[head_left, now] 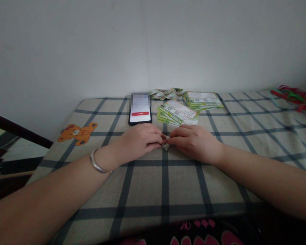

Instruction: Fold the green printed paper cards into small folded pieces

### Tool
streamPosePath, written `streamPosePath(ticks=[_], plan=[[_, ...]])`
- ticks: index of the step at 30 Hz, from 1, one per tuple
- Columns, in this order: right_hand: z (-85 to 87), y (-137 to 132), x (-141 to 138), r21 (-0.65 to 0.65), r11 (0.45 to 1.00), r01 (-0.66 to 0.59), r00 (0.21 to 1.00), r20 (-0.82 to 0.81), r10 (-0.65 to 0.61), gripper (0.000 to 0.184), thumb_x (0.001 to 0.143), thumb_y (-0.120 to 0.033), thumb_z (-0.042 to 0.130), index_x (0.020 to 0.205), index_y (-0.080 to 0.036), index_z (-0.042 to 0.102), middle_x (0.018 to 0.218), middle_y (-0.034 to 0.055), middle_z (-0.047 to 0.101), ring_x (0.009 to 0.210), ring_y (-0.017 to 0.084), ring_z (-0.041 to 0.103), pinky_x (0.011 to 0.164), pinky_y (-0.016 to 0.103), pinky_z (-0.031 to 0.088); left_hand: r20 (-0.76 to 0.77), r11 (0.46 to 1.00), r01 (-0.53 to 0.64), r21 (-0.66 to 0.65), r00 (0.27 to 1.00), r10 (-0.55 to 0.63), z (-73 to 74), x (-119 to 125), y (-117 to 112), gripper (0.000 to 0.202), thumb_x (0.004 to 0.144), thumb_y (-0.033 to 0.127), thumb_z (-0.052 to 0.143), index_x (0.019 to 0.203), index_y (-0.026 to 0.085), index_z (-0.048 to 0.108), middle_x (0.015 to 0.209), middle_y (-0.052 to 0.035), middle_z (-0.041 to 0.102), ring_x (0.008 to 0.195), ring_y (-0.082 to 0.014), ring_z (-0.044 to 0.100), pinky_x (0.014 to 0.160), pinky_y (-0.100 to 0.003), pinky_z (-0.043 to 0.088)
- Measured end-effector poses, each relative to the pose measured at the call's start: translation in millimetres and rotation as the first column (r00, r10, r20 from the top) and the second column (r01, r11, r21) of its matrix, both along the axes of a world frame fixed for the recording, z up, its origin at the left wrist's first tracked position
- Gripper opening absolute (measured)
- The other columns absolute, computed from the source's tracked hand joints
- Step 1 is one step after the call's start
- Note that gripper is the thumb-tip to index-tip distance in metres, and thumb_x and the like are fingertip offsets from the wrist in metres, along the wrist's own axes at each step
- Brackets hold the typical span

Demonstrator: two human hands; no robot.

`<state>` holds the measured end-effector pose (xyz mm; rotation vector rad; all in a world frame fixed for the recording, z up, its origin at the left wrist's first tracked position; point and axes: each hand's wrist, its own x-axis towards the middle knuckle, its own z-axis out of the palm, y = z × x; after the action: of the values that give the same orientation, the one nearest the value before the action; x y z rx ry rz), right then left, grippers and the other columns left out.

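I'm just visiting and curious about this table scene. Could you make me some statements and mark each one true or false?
1. The left hand and right hand meet at a small pale-and-green piece. True.
2. The right wrist wears jewellery. False: the silvery bracelet is on the left wrist.
3. The phone is left of the green-and-white cards. True.
4. The table covering is one solid colour. False: dark stripes cross the pale cloth.
5. An animal picture lies between the hands. False: the orange bear is beyond the left forearm.

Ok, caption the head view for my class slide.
Left hand and right hand meet at a small paper, phone and leaflets beyond.
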<state>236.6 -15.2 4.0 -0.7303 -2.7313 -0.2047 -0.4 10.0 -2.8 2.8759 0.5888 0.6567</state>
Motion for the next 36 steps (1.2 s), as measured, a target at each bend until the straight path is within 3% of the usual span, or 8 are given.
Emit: streamPosePath(ticks=[6, 12, 18, 24, 32, 36], plan=[[-1.1, -1.9, -0.9, -0.044, 0.999, 0.025, 1.000, 0.006, -0.025, 0.028, 0.093, -0.016, 0.046, 0.107, -0.019, 0.070, 0.099, 0.0074, 0.067, 0.087, 0.020, 0.062, 0.073, 0.032, 0.048, -0.035, 1.000, -0.004, 0.015, 0.999, 0.004, 0.0, -0.5, -1.4, 0.015, 0.089, 0.018, 0.059, 0.098, 0.018, 0.071, 0.103, -0.0048, 0.070, 0.097, -0.0181, 0.062, 0.087, -0.034, 0.051], [-3.3, -0.8, -4.6, -0.211, 0.974, 0.080, 0.986, -0.127, -0.108, 0.020, 0.090, -0.030, 0.056, 0.096, -0.018, 0.070, 0.100, 0.0068, 0.065, 0.092, 0.019, 0.061, 0.080, 0.032, 0.048, -0.025, 0.999, -0.030, -0.043, 0.999, 0.028, 0.3, 0.2, -3.5, 0.014, 0.090, 0.019, 0.058, 0.095, 0.018, 0.070, 0.106, -0.0057, 0.067, 0.099, -0.0182, 0.061, 0.088, -0.034, 0.050], [-5.1, 3.4, -5.0, -0.275, 0.959, 0.064, 0.965, -0.226, -0.129, 0.016, 0.086, -0.033, 0.063, 0.090, -0.018, 0.067, 0.099, 0.0066, 0.065, 0.093, 0.020, 0.059, 0.082, 0.033, 0.047, -0.021, 0.988, -0.108, -0.112, 0.994, 0.107, 5.5, 5.6, -11.8, 0.011, 0.085, 0.019, 0.062, 0.096, 0.017, 0.064, 0.101, -0.0051, 0.065, 0.098, -0.0188, 0.060, 0.088, -0.034, 0.049], [-3.6, 4.5, -5.3, -0.279, 0.957, 0.082, 0.961, -0.231, -0.149, 0.020, 0.086, -0.034, 0.062, 0.096, -0.017, 0.064, 0.097, 0.0074, 0.067, 0.094, 0.021, 0.059, 0.084, 0.035, 0.046, -0.003, 0.979, -0.184, -0.089, 0.983, 0.184, 2.2, 6.6, -15.6, 0.022, 0.083, 0.020, 0.065, 0.103, 0.017, 0.059, 0.111, -0.0057, 0.063, 0.106, -0.0204, 0.057, 0.094, -0.036, 0.047], [-4.6, 4.6, -5.5, -0.298, 0.950, 0.097, 0.955, -0.243, -0.173, 0.040, 0.078, -0.037, 0.071, 0.112, -0.019, 0.061, 0.104, 0.0064, 0.067, 0.097, 0.022, 0.059, 0.087, 0.037, 0.047, 0.005, 0.938, -0.295, -0.183, 0.954, 0.301, 1.7, 8.2, -12.9, 0.020, 0.079, 0.028, 0.072, 0.088, 0.016, 0.058, 0.093, -0.0030, 0.064, 0.090, -0.0195, 0.059, 0.080, -0.035, 0.047], [-3.1, 3.2, -8.4, -0.324, 0.941, 0.102, 0.950, -0.249, -0.189, 0.039, 0.078, -0.038, 0.070, 0.111, -0.018, 0.062, 0.102, 0.0073, 0.067, 0.095, 0.023, 0.059, 0.085, 0.037, 0.047, 0.019, 0.916, -0.323, -0.238, 0.941, 0.337, 2.2, 9.1, -12.9, 0.023, 0.075, 0.028, 0.076, 0.084, 0.017, 0.058, 0.088, -0.0014, 0.063, 0.087, -0.0190, 0.058, 0.077, -0.034, 0.046]])
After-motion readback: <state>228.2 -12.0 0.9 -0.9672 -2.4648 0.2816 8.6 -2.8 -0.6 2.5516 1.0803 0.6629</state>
